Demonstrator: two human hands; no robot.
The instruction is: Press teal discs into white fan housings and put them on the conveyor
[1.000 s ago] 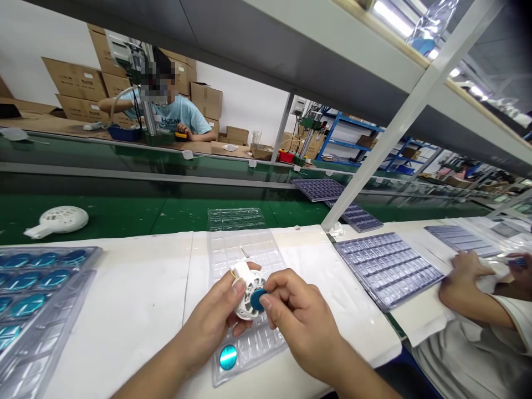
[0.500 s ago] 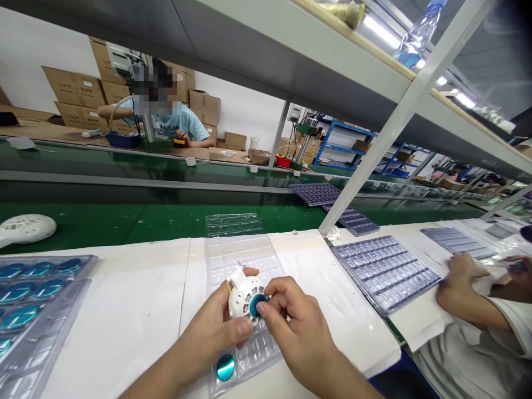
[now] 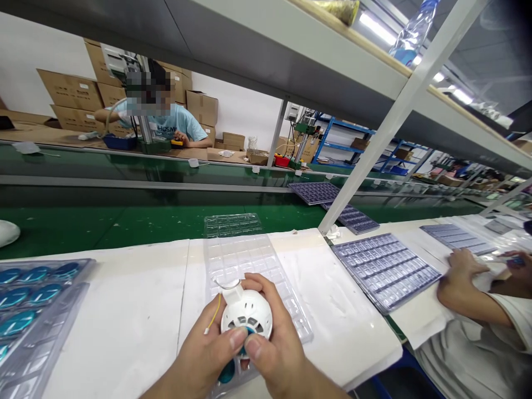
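Both hands hold a round white vented housing (image 3: 251, 306) above a clear plastic tray (image 3: 286, 288). My left hand (image 3: 203, 352) wraps its left side and my right hand (image 3: 282, 338) its right side. Both thumbs press on a blue disc (image 3: 249, 331) at the housing's lower middle, mostly covered by them. A thin yellow wire (image 3: 214, 314) with a small white connector hangs over my left hand. Another blue disc (image 3: 226, 371) lies in the clear tray, just below my hands and partly hidden.
At left stands a tray of blue discs (image 3: 39, 274). Stacked empty trays (image 3: 386, 269) lie at right, beside a person's arm (image 3: 465, 285). A slanted white post (image 3: 369, 160) rises behind. A person in light blue sits across the green conveyor (image 3: 137, 219).
My right hand has moved from pinching the disc to gripping the housing's right side. The housing has turned more upright, and both thumbs now press on the disc. The view has shifted slightly.
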